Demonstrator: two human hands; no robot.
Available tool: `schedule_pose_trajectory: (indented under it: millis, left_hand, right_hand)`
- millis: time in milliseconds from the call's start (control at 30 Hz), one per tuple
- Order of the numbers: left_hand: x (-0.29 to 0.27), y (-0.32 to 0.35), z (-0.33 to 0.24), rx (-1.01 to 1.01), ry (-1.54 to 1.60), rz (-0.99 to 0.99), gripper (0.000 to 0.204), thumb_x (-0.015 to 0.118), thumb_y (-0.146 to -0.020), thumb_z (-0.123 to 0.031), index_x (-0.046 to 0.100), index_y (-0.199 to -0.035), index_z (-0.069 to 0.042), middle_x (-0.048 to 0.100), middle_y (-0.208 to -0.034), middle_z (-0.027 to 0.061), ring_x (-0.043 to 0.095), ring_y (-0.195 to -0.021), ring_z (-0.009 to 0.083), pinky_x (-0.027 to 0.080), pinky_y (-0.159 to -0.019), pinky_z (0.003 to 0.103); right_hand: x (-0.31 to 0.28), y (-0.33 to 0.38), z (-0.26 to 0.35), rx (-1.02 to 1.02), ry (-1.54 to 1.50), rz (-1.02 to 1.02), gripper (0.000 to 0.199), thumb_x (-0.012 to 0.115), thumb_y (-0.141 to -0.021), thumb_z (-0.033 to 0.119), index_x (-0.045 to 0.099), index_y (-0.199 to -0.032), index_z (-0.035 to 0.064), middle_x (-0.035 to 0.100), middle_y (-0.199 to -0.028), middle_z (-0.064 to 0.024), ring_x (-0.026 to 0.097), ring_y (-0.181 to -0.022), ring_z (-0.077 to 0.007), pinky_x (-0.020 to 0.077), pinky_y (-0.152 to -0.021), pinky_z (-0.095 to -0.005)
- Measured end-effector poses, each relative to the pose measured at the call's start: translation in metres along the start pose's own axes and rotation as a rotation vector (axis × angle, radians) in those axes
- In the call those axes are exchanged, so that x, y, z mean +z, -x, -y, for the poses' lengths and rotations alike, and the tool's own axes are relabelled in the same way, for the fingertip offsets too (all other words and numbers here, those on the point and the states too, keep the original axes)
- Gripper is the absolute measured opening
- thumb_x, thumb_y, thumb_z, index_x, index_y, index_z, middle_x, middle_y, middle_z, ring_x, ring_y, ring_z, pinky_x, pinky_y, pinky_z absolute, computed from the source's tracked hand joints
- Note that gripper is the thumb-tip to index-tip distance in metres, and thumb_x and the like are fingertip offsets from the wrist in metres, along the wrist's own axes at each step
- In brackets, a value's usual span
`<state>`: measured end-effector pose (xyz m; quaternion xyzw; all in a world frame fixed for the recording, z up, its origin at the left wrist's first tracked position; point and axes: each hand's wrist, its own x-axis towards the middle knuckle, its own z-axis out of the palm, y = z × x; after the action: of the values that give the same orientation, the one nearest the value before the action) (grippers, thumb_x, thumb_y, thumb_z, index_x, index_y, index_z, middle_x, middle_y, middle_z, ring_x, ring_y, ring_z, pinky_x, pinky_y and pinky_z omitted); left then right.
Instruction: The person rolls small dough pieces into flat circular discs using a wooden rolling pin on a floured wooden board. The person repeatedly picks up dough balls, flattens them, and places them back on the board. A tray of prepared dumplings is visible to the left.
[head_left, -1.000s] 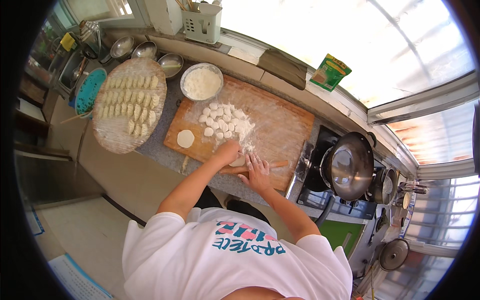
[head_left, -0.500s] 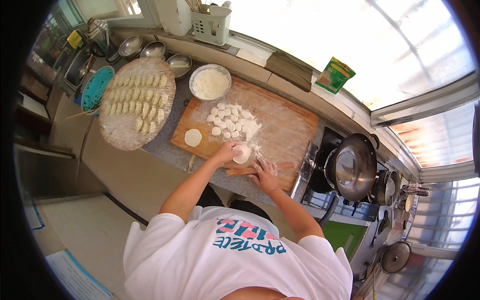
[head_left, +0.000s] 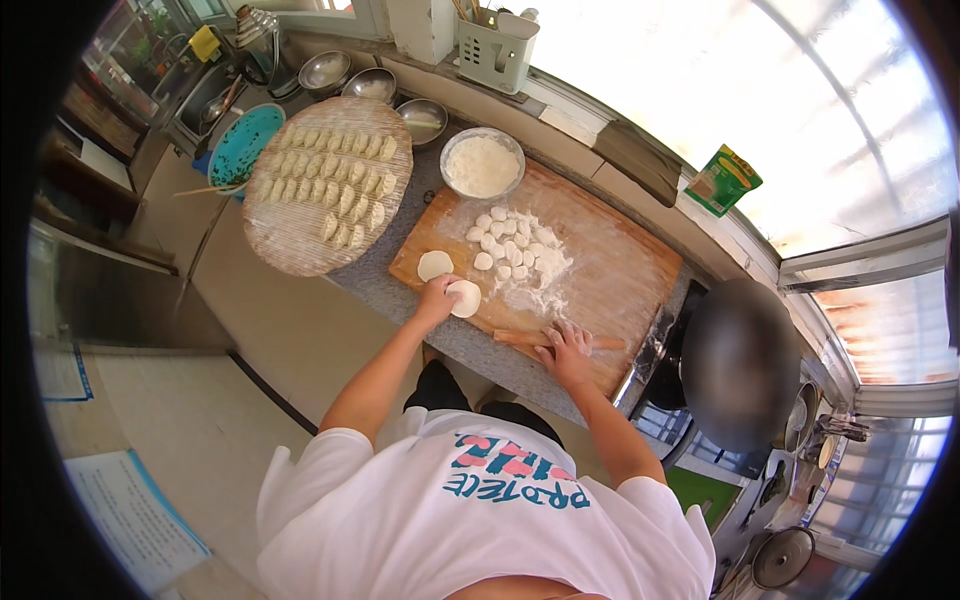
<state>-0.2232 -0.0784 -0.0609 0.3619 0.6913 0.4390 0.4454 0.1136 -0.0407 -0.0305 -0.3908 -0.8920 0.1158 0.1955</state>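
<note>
Head view, near to far. Nearest, right hand (head_left: 566,345) spread flat, fingers apart, pressing on wooden rolling pin (head_left: 555,340), long axis running left-right along near edge of wooden board (head_left: 620,270). Left of that and slightly farther, left hand (head_left: 437,297) pinched on rim of round dough wrapper (head_left: 464,298), lying just left of pin's end. Beyond, 1 finished flat wrapper (head_left: 434,265), then floured dough pieces (head_left: 510,248). Farthest, bowl of flour (head_left: 482,165) and round tray of dumplings (head_left: 330,185) far left.
</note>
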Motion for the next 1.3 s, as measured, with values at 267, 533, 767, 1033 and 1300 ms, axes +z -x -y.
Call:
schedule_pose_trajectory:
  millis: [267, 533, 767, 1033, 1300]
  left_hand:
    - [-0.028, -0.023, 0.008, 0.039, 0.012, -0.072, 0.036, 0.069, -0.084, 0.008, 0.066, -0.119, 0.003, 0.073, -0.11, 0.0126, 0.069, -0.104, 0.0199, 0.055, -0.089, 0.033]
    - [-0.043, -0.035, -0.005, 0.06, -0.129, -0.16, 0.035, 0.068, -0.086, 0.007, 0.066, -0.12, 0.002, 0.072, -0.115, 0.0148, 0.069, -0.107, 0.0249, 0.054, -0.092, 0.035]
    - [-0.01, 0.0, -0.053, 0.434, -0.675, -0.374, 0.028, 0.07, -0.082, -0.002, 0.071, -0.109, -0.004, 0.066, -0.109, 0.0117, 0.06, -0.108, 0.0334, 0.049, -0.095, 0.042]
    - [0.052, -0.021, -0.055, 0.48, -0.656, -0.232, 0.017, 0.073, -0.084, -0.014, 0.075, -0.099, -0.006, 0.063, -0.104, 0.0083, 0.058, -0.105, 0.0303, 0.049, -0.091, 0.042]
    - [0.076, -0.023, -0.073, 0.309, -0.789, -0.092, 0.017, 0.077, -0.083, -0.025, 0.076, -0.09, -0.01, 0.062, -0.102, 0.0069, 0.057, -0.105, 0.0285, 0.048, -0.091, 0.042]
  right_hand:
    - [-0.004, -0.001, 0.004, 0.005, 0.035, 0.015, 0.048, 0.08, -0.079, 0.034, 0.068, -0.121, 0.0146, 0.059, -0.134, -0.0099, 0.055, -0.121, -0.0329, 0.0392, -0.104, -0.0493]
    - [-0.002, -0.002, 0.009, 0.011, 0.034, -0.001, 0.049, 0.08, -0.078, 0.035, 0.067, -0.122, 0.0147, 0.059, -0.134, -0.0095, 0.056, -0.12, -0.0326, 0.0394, -0.103, -0.0491]
    - [-0.002, 0.002, 0.008, 0.047, 0.044, 0.001, 0.049, 0.08, -0.079, 0.038, 0.067, -0.121, 0.0152, 0.059, -0.134, -0.009, 0.055, -0.124, -0.0316, 0.0393, -0.104, -0.0499]
    - [-0.001, -0.001, 0.006, 0.042, 0.036, 0.019, 0.045, 0.08, -0.078, 0.038, 0.07, -0.118, 0.0192, 0.059, -0.134, -0.008, 0.055, -0.124, -0.0308, 0.0398, -0.103, -0.0508]
    - [0.001, 0.002, 0.0, 0.039, 0.017, -0.012, 0.039, 0.08, -0.077, 0.037, 0.07, -0.111, 0.0205, 0.06, -0.131, -0.0068, 0.055, -0.121, -0.0316, 0.0419, -0.1, -0.0511]
